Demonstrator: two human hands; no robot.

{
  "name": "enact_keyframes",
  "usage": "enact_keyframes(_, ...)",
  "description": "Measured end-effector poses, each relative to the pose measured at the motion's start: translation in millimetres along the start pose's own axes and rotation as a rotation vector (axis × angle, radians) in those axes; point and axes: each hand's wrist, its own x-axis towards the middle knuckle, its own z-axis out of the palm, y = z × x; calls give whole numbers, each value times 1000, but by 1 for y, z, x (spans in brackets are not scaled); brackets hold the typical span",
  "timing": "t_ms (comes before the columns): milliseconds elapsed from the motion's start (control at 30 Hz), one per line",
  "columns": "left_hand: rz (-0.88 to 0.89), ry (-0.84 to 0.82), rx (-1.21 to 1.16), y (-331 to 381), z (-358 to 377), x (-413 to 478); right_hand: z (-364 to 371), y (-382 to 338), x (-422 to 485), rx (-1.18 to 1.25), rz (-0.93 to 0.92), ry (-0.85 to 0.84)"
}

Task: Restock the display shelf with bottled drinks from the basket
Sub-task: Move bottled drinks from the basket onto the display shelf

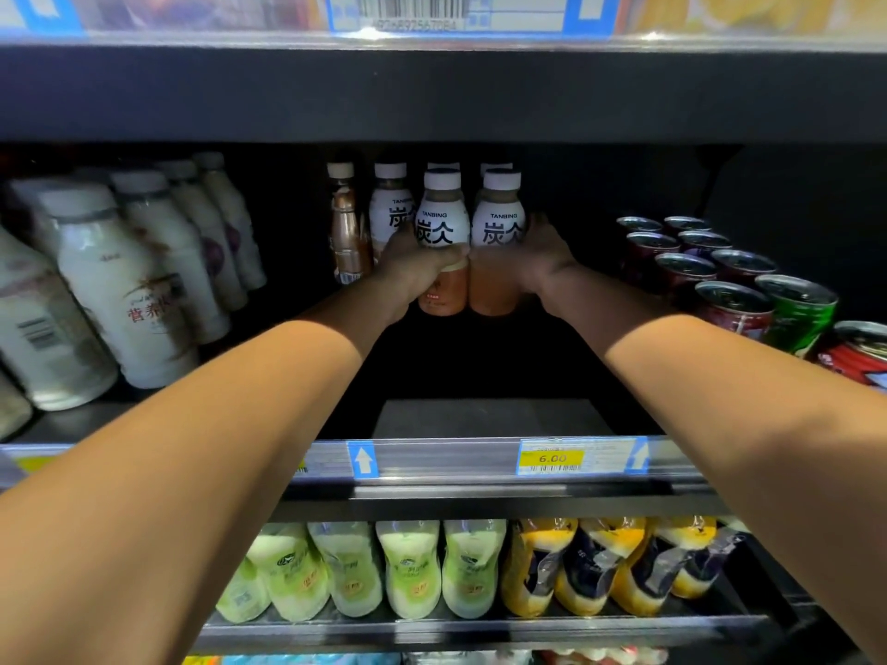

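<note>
Fingers of your left hand (413, 267) and right hand (543, 255) each clamp a white-capped brown drink bottle (442, 228); seat both upright on the black shelf (480, 417), labels forward.

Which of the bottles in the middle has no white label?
The coppery-brown bottle, leftmost of the group, beside the left hand. Every other one there is a white-labelled bottle with black characters.
</note>
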Motion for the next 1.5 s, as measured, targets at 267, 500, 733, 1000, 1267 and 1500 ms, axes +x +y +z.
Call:
enact_keyframes(267,-18,20,99,5,1,-10,0,-1,-5,25,0,15)
enact_keyframes(500,1,70,425,40,-8,-57,-29,-20,-41,-613,-144,29)
enact_keyframes(733,209,-219,956,76,-11,-166,-75,-49,-159,-949,-271,93)
enact_keyframes(1000,730,-533,961,108,79,-262,-150,-12,-318,-1084,-54,258)
enact_keyframes(1267,877,-1041,691,85,237,-359,-247,85,-457,-1147,697,311)
enact_keyframes(1500,1126,-1338,900,40,410,-450,-332,205,-542,-1078,1109,302)
